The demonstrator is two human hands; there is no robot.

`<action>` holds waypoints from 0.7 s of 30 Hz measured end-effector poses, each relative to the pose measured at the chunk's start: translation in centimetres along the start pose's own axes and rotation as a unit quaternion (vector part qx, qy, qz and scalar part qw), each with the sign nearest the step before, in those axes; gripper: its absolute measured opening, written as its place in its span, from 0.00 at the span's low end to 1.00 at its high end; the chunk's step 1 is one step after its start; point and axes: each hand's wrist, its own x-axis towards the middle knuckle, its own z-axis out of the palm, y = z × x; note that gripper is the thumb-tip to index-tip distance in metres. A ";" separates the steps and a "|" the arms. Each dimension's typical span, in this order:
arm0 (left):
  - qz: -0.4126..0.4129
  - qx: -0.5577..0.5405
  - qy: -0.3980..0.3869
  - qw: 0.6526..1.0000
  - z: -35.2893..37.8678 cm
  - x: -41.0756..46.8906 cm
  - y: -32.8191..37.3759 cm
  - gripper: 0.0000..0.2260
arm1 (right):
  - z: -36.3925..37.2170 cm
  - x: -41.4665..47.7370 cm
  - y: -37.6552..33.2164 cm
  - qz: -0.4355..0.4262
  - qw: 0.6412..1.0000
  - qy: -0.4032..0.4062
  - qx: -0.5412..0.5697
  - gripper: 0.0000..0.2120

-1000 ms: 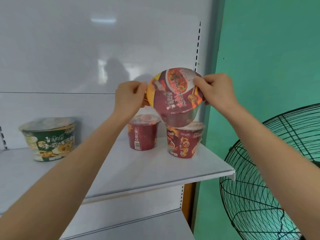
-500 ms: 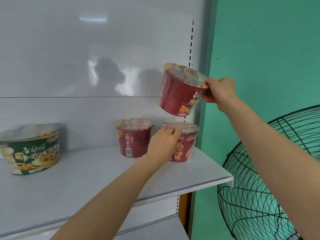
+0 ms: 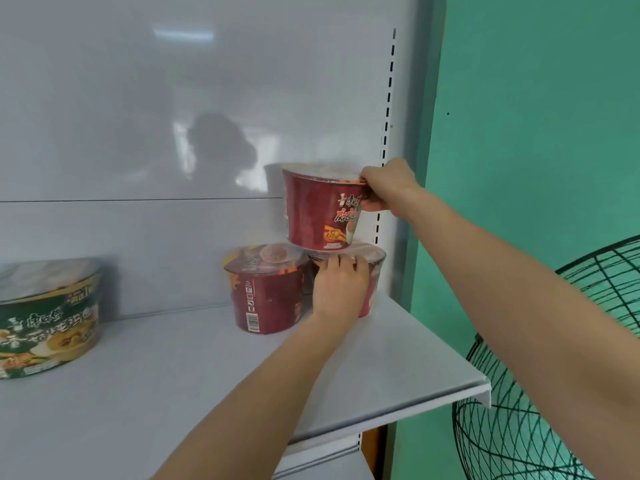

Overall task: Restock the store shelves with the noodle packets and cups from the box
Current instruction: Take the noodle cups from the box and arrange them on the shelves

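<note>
Right hand (image 3: 386, 183) has its fingers pinched on the rim of a red noodle cup (image 3: 320, 211), upright on the lid of the right-hand shelf cup (image 3: 372, 268). Left hand (image 3: 341, 289) is wrapped round that lower cup, just beside another red cup (image 3: 266, 289) on the white shelf (image 3: 173, 375); a green bowl (image 3: 48, 320) sits far left.

A flat teal-green painted wall (image 3: 540, 116) fills the right side of the room, plain apart from a tiny dark speck high up. Low against it stands a round black wire fan guard (image 3: 554, 393), its thin spokes and rings cut off by the right and bottom edges. Where the wall meets the white unit, a narrow orange-brown strip (image 3: 375, 452) shows near the floor.
</note>
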 end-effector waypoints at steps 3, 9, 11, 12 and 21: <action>0.026 -0.023 0.005 0.999 -0.2 -1.1 1.1 0.13 | 1.2 0.4 0.2 0.005 1.000 -0.021 -0.009 0.08; 0.100 -0.106 -0.104 0.984 -3.7 -8.6 -0.3 0.15 | 2.3 0.2 1.1 0.019 0.999 -0.049 -0.014 0.07; 0.064 -0.082 -0.120 0.987 -4.4 -10.4 -1.8 0.17 | 2.3 0.1 1.4 0.023 0.998 -0.050 0.004 0.08; 0.046 -0.076 -0.145 0.985 -4.0 -11.1 -2.5 0.17 | 2.3 0.0 1.6 0.025 0.998 -0.054 0.014 0.09; -0.036 -0.159 -0.126 0.979 -2.7 -13.1 -3.9 0.17 | 0.0 -4.7 5.0 -0.056 0.995 -0.072 -0.032 0.20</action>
